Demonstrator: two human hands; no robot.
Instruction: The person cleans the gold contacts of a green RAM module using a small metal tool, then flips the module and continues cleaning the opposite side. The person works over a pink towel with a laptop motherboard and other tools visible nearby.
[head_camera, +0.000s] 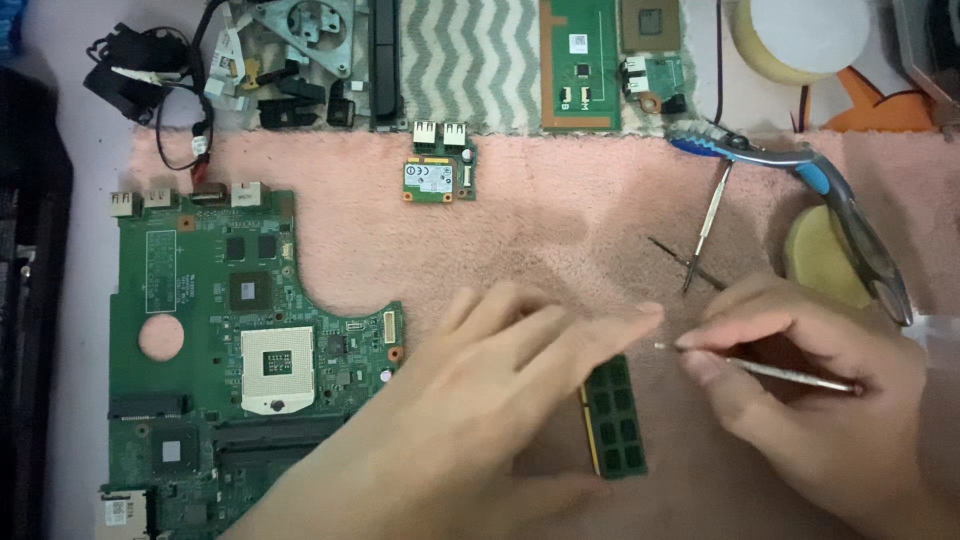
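We see our right hand (800, 400) pinching a thin metal tool (760, 368) between thumb and fingers, its tip pointing left toward our left hand (470, 400), which lies open and flat, holding nothing, on the pink towel (560, 230) covering the worktop. A green memory module (615, 415) lies on the towel just beside the left fingertips (below the tool's tip), and the large green motherboard (220, 360) sits to the left, with blue-handled pliers (820, 200) at upper right.
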